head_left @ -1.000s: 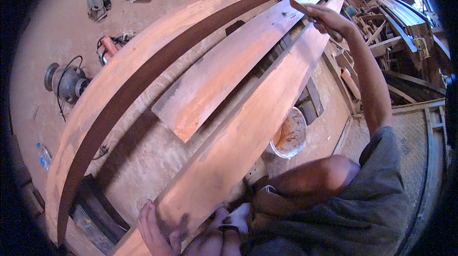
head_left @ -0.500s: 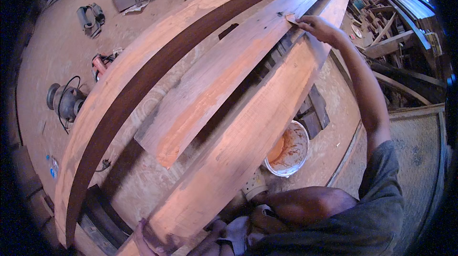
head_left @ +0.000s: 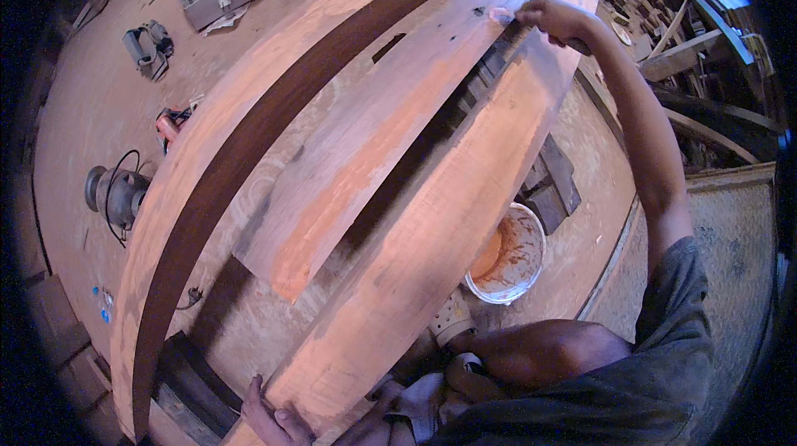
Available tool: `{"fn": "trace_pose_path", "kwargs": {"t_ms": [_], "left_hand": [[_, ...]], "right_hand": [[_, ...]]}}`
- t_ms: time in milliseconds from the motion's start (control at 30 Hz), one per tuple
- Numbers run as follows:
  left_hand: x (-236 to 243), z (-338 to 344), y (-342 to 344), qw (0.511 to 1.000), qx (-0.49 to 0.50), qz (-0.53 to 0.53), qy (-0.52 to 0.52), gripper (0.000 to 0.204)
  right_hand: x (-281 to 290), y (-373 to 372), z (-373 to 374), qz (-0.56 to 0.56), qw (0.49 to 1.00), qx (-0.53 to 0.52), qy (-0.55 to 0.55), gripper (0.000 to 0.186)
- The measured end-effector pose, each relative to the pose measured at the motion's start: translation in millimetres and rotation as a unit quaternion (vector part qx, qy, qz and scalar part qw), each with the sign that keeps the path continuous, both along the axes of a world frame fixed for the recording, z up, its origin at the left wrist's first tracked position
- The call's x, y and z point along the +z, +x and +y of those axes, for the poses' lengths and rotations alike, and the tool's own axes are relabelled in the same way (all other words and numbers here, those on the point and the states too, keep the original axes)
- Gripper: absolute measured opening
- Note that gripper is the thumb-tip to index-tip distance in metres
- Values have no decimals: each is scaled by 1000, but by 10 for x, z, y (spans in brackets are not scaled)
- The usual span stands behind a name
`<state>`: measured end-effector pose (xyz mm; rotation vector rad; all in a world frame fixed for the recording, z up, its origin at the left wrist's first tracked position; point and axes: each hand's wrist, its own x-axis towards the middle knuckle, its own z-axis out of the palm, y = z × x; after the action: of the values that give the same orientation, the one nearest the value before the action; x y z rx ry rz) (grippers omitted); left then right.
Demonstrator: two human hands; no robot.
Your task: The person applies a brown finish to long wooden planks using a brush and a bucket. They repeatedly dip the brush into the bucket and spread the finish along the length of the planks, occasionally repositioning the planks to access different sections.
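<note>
My right hand (head_left: 558, 19) is closed on a small flat scraper, mostly hidden by the fingers. The scraper's pale end (head_left: 501, 15) lies against the far part of the middle wooden board (head_left: 365, 143), beside dark knots. Orange filler streaks run along this board. The near wooden board (head_left: 423, 251), broad and pale, slants across in front of me. At its lower left end my left hand (head_left: 270, 414) grips the edge, with the thumb on top. A white bucket (head_left: 540, 259) smeared with orange-brown paste stands on the floor right of the near board.
A long curved timber (head_left: 220, 172) arches along the left. Beyond it are a dark round machine with a cord (head_left: 116, 195), a red power tool (head_left: 170, 124) and a toolbox (head_left: 224, 2). Scrap lumber (head_left: 677, 56) is piled at the right. My foot in a beige clog (head_left: 451, 319) is near the bucket.
My right hand has moved slightly up and away with the scraper, still at the middle board. My left hand stays on the near board's end. The whole view has shifted a little.
</note>
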<state>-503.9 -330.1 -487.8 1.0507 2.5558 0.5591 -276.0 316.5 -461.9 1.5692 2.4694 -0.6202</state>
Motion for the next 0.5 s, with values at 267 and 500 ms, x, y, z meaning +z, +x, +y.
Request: {"fn": "trace_pose_path", "kwargs": {"t_ms": [267, 500], "left_hand": [[-28, -87, -7, 1000, 26, -16, 7, 63], [-37, 29, -54, 999, 4, -40, 17, 64]], "right_hand": [[-179, -37, -99, -22, 999, 21, -38, 34], [-16, 173, 876, -164, 985, -13, 54, 32]]}}
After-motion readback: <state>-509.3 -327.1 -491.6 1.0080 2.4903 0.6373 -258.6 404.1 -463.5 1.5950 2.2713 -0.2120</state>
